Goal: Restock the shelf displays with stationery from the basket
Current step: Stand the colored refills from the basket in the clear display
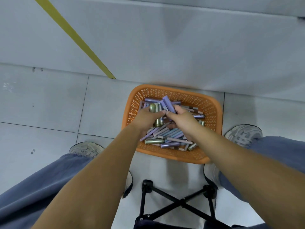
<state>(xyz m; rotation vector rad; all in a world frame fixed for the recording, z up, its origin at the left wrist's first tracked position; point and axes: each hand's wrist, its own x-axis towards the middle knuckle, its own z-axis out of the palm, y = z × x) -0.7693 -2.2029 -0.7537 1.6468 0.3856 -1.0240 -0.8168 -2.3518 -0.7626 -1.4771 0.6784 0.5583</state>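
Reaching into orange basket (212,103), centre floor. Gripping gold tubes (152,107) in left hand (146,119), purple tubes (168,104) in right hand (181,118), fingers curled round each; probably gathering one handful for restocking.

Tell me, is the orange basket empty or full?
Partly full. Purple, blue and gold stationery pieces cover the floor of the orange basket, yet its lattice walls rise bare above the pile.

Single view. The wide-angle head camera looks forward and steeply down from the person's head. The basket (212,104) lies at frame centre, at arm's reach. Both forearms enter from the bottom edge. Floor (49,104) and wall (165,38) fill the upper half.
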